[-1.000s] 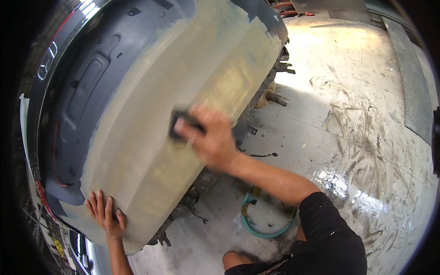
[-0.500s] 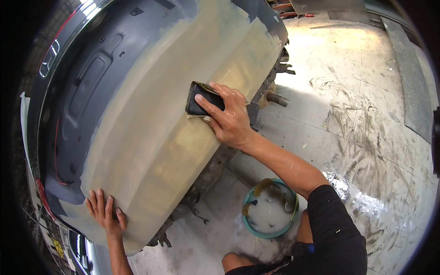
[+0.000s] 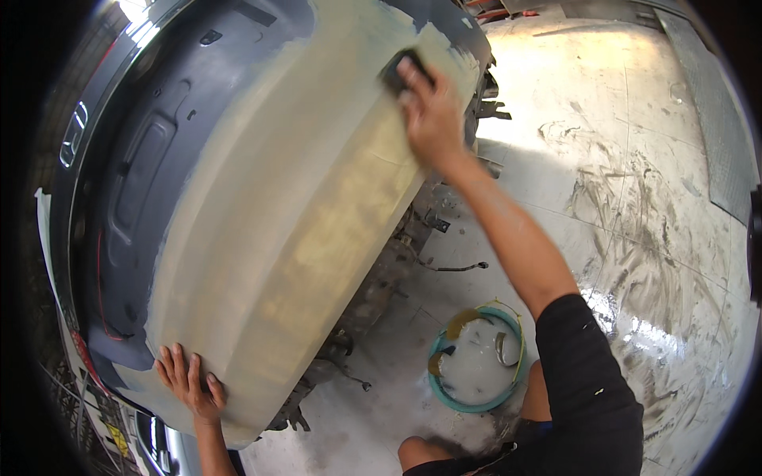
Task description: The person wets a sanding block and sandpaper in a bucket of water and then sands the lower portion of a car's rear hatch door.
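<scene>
Head view: the block [image 3: 400, 73] is gripped by the right hand [image 3: 432, 119], with fingers laid over its top, against the upper end of the panel [image 3: 262, 230]. Both are blurred, so whether paper is wrapped round the block cannot be told. Compared with half a second earlier, the block is shifted from mid-panel toward that end, while the near corner is kept under the left hand [image 3: 190, 387]. That hand is laid flat with fingers spread, and nothing is held in it. A long rubbing stroke seems to be under way, by which the far part of the pale coat [image 3: 333, 95] is reached; the panel is perhaps steadied from the near corner.

Farther out, the coat is bordered on the left by a dark recess [image 3: 143, 163], where a red wire [image 3: 100, 285] is seen. Along the right edge, the space near the forearm [image 3: 516, 230] is crowded by a bracket [image 3: 494, 109] and a cable [image 3: 456, 268]. Below, a teal basin [image 3: 476, 408] of cloudy liquid [image 3: 479, 374] is set on the floor [image 3: 556, 95], beside a bent leg [image 3: 536, 397], and legroom is probably narrowed by it.
</scene>
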A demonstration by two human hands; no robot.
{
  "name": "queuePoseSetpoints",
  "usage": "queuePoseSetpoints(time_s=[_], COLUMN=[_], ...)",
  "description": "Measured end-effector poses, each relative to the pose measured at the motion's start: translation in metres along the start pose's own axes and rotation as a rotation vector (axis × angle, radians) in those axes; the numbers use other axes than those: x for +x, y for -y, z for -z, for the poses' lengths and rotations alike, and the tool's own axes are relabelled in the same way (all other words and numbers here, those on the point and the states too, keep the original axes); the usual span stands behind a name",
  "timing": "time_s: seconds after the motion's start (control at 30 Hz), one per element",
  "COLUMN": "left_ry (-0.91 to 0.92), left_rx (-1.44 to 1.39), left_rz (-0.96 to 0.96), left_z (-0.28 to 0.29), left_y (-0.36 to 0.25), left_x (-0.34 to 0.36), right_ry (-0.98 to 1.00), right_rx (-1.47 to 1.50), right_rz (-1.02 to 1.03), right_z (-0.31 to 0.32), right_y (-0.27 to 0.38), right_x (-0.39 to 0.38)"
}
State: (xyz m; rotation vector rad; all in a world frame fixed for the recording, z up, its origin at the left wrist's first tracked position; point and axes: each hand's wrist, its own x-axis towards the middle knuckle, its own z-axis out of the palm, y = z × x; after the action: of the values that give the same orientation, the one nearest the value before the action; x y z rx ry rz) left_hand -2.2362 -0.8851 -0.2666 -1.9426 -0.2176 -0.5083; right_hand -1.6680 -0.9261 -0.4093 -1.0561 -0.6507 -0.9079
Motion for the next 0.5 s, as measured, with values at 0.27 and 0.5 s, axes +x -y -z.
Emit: queuePoseSetpoints(time_s=[0.27,0.5], left_ry=[-0.001,0.018], left_rx=[-0.028,-0.014], left_rz=[0.028,0.028], left_z=[0.003,-0.004], left_y=[0.0,-0.004], left_x=[-0.008,-0.005], right_ry=[0.033,0.0], right_rx=[-0.059,-0.15], right_rz=[0.047,-0.134], right_z=[-0.009,-0.016], right_y=[-0.019,-0.092], right_x=[0.0,0.063])
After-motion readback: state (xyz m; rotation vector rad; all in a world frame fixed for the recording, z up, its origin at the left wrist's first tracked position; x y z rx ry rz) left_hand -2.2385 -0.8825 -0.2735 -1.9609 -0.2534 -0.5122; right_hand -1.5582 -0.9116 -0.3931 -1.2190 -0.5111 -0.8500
